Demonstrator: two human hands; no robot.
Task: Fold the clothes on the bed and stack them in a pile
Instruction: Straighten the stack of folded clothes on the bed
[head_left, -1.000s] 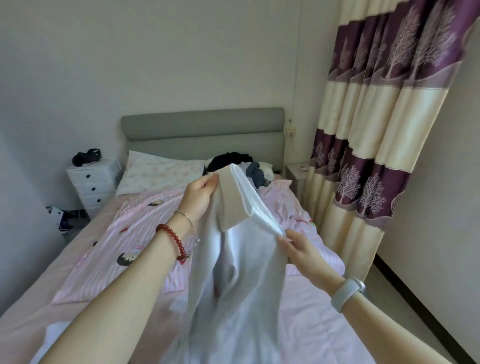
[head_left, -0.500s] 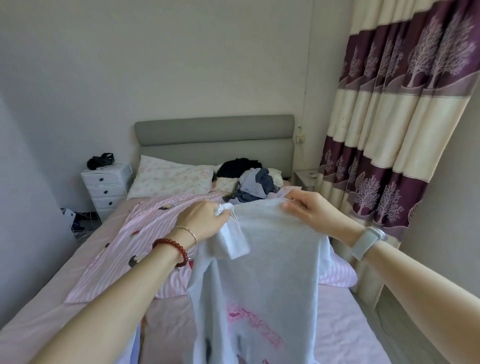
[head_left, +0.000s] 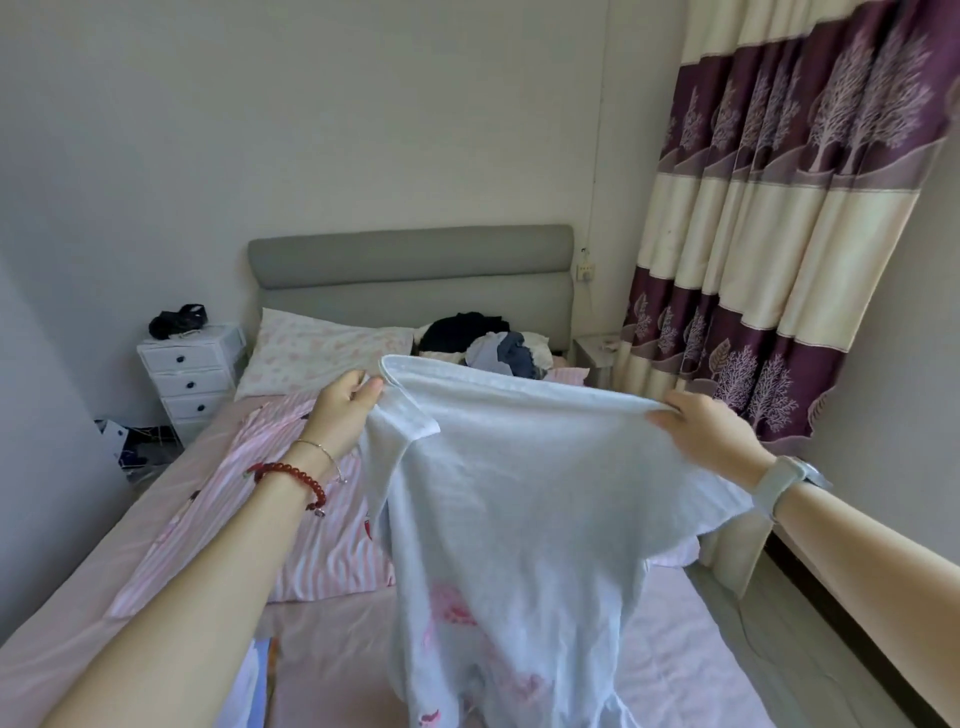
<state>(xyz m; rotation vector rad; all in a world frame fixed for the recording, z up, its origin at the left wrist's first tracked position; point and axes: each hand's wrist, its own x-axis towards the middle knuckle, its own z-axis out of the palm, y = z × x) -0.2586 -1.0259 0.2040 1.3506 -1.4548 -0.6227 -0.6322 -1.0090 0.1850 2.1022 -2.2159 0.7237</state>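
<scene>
A pale grey T-shirt (head_left: 524, 499) hangs spread in the air above the bed (head_left: 332, 639), its top edge stretched between the two hands and its lower part, with a pink print showing through the cloth, drooping toward the sheet. The left hand (head_left: 345, 410) pinches the shirt's upper left corner between thumb and fingers; a short sleeve folds down just beside it. The right hand (head_left: 709, 434) grips the upper right edge, fingers curled over the cloth. Under the shirt lies a pink striped quilt (head_left: 311, 519) across the bed. Past the shirt's top edge, near the grey headboard (head_left: 410, 275), a heap of dark and blue-grey clothes (head_left: 488, 343) sits beside a flowered pillow (head_left: 322, 358). A white drawer chest (head_left: 192, 379) stands left of the bed with a dark object on top. A purple and cream curtain (head_left: 789, 218) hangs at the right.
</scene>
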